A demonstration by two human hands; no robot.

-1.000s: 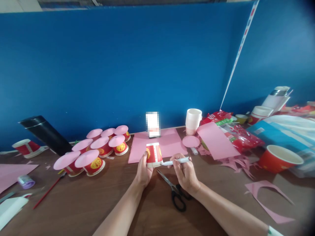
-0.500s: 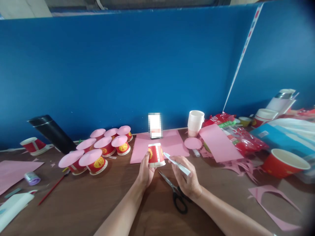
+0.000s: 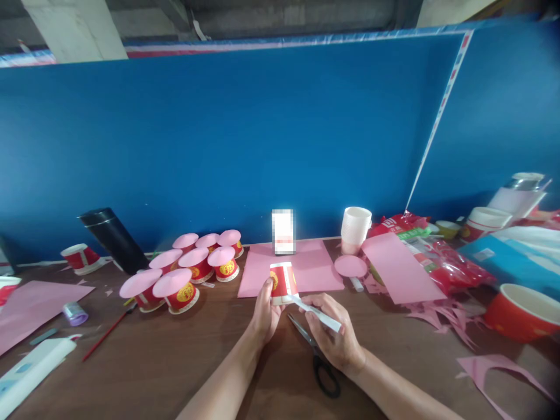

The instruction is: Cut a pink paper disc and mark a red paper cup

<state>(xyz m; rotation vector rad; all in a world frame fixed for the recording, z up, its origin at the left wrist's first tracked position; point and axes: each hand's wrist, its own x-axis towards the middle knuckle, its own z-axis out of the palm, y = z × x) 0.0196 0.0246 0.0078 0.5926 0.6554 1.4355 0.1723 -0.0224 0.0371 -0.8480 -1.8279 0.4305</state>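
My left hand [image 3: 266, 315] is closed round the side of a red paper cup [image 3: 280, 284] with a white band and yellow print. The cup is upside down, its wide rim facing down. Between the fingers of my right hand [image 3: 335, 332] is a slim white pen-shaped tool [image 3: 324, 319]; whether it is a pen or a glue tube I cannot tell. Its narrow tip lies at the cup's lower right, near the rim. Under and beside my right hand, black-handled scissors [image 3: 326, 376] rest on the table, partly hidden.
Several upturned red cups with pink paper cone tops [image 3: 172, 284] stand at left, near a black flask [image 3: 114, 242]. Behind my hands lies a pink sheet [image 3: 315, 265]. A white cup stack [image 3: 355, 228], pink disc [image 3: 350, 266], scraps and an orange bowl [image 3: 518, 315] are at right.
The tool's tip has moved down from the cup's upper right side to near its lower rim. The whole view has shifted, so things appear slightly lower and further right.
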